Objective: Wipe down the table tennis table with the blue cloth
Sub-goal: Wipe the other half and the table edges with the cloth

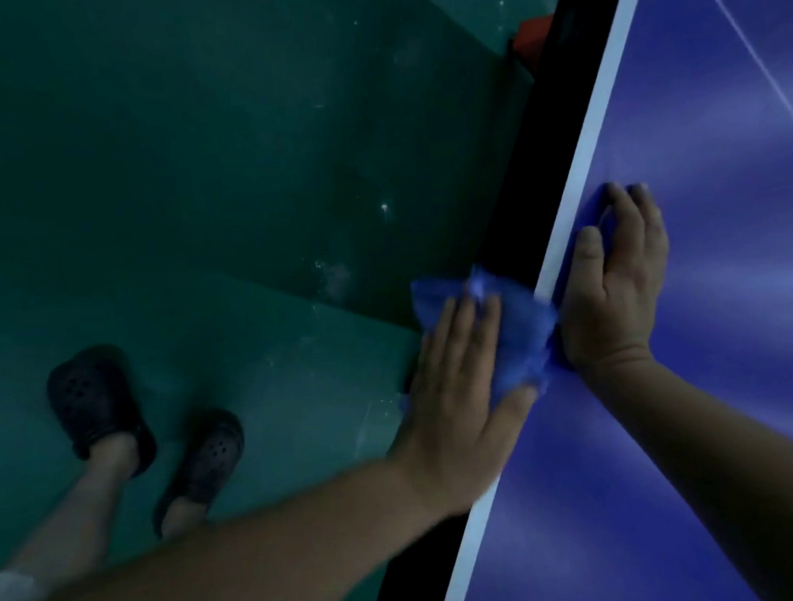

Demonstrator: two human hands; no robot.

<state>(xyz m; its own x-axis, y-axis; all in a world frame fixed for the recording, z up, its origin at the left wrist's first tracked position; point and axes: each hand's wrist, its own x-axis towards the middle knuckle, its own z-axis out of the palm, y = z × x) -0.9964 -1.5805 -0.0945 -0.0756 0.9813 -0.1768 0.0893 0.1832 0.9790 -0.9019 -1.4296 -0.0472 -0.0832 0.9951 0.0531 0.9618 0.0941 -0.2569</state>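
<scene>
The blue table tennis table [718, 371] fills the right side, with a white line along its dark side edge. A blue cloth [519, 334] is bunched against that edge, hanging partly over it. My left hand [461, 385] lies flat on the cloth with straight fingers and presses it to the table's side. My right hand [618, 275] rests flat on the tabletop just inside the white line, fingers straight, its wrist touching the cloth.
A green floor [190, 197] lies to the left of the table. My two feet in dark perforated clogs [97, 405] stand on it at lower left. Something red [531, 39] shows under the table's edge near the top.
</scene>
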